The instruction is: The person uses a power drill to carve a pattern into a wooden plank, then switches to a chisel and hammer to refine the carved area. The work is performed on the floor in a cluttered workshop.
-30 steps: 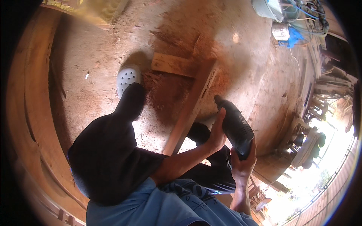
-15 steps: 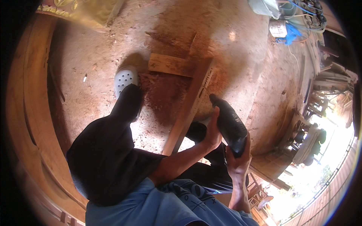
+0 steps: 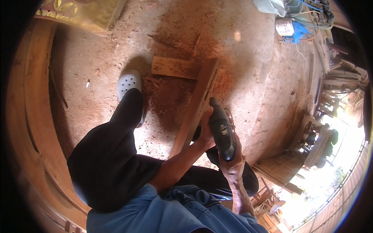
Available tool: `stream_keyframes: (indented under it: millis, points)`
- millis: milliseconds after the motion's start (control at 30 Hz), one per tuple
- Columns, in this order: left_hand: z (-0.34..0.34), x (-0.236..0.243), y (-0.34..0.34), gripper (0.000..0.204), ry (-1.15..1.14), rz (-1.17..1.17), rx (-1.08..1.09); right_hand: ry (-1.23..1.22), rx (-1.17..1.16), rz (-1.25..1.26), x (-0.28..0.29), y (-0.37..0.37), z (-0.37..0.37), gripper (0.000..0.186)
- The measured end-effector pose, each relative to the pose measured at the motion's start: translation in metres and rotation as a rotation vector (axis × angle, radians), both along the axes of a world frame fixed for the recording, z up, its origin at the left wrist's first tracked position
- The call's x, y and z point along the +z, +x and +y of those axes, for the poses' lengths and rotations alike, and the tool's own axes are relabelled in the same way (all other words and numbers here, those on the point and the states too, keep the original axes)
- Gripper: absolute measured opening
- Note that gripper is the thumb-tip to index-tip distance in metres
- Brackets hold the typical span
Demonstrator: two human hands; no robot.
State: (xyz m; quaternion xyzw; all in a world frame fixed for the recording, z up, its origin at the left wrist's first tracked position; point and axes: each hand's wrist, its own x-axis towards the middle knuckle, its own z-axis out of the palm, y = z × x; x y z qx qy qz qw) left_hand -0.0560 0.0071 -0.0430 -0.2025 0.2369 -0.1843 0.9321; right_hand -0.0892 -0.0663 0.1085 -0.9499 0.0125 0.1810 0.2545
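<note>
My left hand [image 3: 206, 126] is wrapped round the front of a dark power tool [image 3: 222, 134], and my right hand [image 3: 232, 167] grips its rear end. The tool's nose lies over the right side of a long wooden beam [image 3: 186, 124], near a row of small dark holes and a slot; whether it touches the wood I cannot tell. The beam slants up from between my legs to a shorter board [image 3: 171, 68] lying crosswise on the dusty floor. My grey perforated clog [image 3: 128, 81] rests left of the beam.
Long planks [image 3: 35, 97] run along the left. A yellow carved panel [image 3: 74, 17] lies at top left. A bucket [image 3: 284, 27], blue plastic [image 3: 298, 31] and tangled hoses stand at top right. Stacked timber [image 3: 342, 85] lines the right, with wooden stools near the bright opening.
Both my hands have moved left with the power tool, bringing its nose to the beam's edge, and the tool has turned a little more upright in view.
</note>
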Motion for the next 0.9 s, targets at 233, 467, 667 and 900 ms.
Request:
stream_keyframes:
  millis: [233, 467, 667, 900]
  points:
    - [-0.001, 0.003, 0.008, 0.073, 0.095, -0.04, 0.012, -0.011, 0.071, -0.085, -0.005, 0.0, -0.006, 0.076]
    - [-0.006, 0.001, 0.015, 0.073, 0.079, -0.047, 0.036, 0.028, -0.045, 0.016, 0.003, 0.009, -0.003, 0.072]
    - [-0.008, -0.002, 0.017, 0.075, 0.069, -0.043, 0.02, 0.056, -0.07, 0.041, 0.004, 0.013, -0.001, 0.073]
    - [-0.014, -0.006, 0.017, 0.077, 0.085, -0.032, 0.018, 0.039, -0.041, 0.018, -0.005, 0.009, -0.013, 0.074]
